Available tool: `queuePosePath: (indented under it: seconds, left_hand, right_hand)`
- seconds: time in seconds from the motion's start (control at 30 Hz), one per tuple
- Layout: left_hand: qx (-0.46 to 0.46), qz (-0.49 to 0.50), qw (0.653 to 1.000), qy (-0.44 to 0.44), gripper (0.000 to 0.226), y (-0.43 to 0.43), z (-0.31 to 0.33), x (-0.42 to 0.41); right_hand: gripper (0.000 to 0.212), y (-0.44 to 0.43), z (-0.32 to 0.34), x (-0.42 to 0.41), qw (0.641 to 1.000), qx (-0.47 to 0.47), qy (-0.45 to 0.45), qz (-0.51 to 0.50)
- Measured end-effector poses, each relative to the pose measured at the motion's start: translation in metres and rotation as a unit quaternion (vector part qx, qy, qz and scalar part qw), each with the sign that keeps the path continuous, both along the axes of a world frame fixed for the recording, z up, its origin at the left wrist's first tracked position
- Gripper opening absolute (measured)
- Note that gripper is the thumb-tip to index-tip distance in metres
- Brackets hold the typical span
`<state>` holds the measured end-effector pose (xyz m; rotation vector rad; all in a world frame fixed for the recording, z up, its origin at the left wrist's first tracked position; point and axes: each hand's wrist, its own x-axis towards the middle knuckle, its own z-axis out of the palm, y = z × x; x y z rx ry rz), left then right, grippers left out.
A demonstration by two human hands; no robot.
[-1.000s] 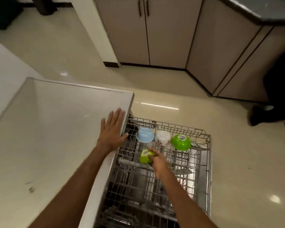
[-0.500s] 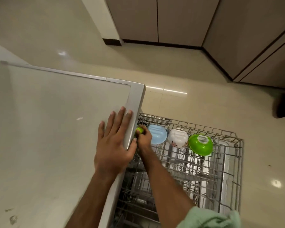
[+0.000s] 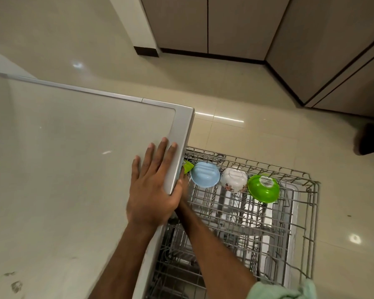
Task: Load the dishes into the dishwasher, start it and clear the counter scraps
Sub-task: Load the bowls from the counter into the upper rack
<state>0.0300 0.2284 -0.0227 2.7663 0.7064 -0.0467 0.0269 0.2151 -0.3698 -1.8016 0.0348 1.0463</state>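
Note:
The pulled-out wire dishwasher rack [image 3: 311, 184] holds three upturned bowls along its far row: a light blue bowl [image 3: 205, 174], a white flowered bowl [image 3: 233, 180] and a green bowl [image 3: 263, 188]. A small green cup [image 3: 187, 166] sits at the rack's far left corner, half under the counter edge. My right hand [image 3: 184, 186] reaches to that cup, mostly hidden behind my left hand, so its grip cannot be made out. My left hand [image 3: 153, 190] lies flat on the beige counter [image 3: 73, 169], fingers straight at its metal edge.
Brown cabinets [image 3: 235, 24] line the far wall and right side across a glossy tiled floor [image 3: 246, 93]. A dark foot [image 3: 369, 139] stands at the right edge. Small stains [image 3: 16, 285] mark the counter's near left. The rack's near rows hold no dishes.
My right hand carried the small green cup from the rack's middle to its far left corner. The view tipped downward and closer. My left hand stayed on the counter edge.

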Motion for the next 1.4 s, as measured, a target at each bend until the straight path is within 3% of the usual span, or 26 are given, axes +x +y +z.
queuePosePath:
  seconds: [0.1, 0.17, 0.27, 0.4, 0.53, 0.6, 0.73, 0.8, 0.97, 1.4]
  left_hand:
    - [0.002, -0.001, 1.0, 0.003, 0.084, 0.0, 0.0, 0.0]
    - [0.005, 0.0, 1.0, 0.004, 0.085, 0.0, 0.0, 0.001]
    - [0.007, -0.003, 1.0, 0.003, 0.086, 0.0, -0.001, 0.0]
    - [0.007, -0.001, 1.0, -0.001, 0.085, 0.0, -0.001, 0.001]
    - [0.006, -0.004, 1.0, -0.005, 0.083, -0.001, -0.001, 0.0]
    - [0.006, -0.003, 1.0, -0.005, 0.084, 0.0, -0.001, 0.001]
    - [0.007, -0.004, 1.0, -0.002, 0.084, -0.001, -0.002, 0.001]
    - [0.007, -0.005, 1.0, -0.003, 0.085, 0.0, -0.002, 0.0]
    - [0.007, -0.007, 1.0, -0.002, 0.087, 0.001, -0.003, 0.0]
    - [0.011, -0.007, 1.0, -0.009, 0.085, -0.001, -0.003, 0.0]
  right_hand:
    - [0.057, -0.001, 0.089, 0.03, 0.992, -0.079, -0.096, -0.023]
    - [0.051, -0.008, 0.115, 0.04, 0.977, -0.128, -0.158, 0.061]
    - [0.043, -0.016, 0.125, 0.052, 0.905, -0.214, -0.272, 0.248]
    - [0.051, -0.012, 0.125, 0.065, 0.852, -0.235, -0.372, 0.284]
    - [0.045, -0.01, 0.115, 0.074, 0.798, -0.284, -0.386, 0.365]
    - [0.043, -0.008, 0.11, 0.084, 0.798, -0.266, -0.383, 0.381]
    - [0.067, -0.021, 0.108, 0.103, 0.849, -0.14, -0.357, 0.364]
    - [0.065, -0.03, 0.111, 0.111, 0.847, -0.122, -0.355, 0.377]
    - [0.067, -0.035, 0.119, 0.116, 0.818, -0.192, -0.365, 0.402]
    - [0.053, -0.031, 0.123, 0.101, 0.807, -0.247, -0.373, 0.387]
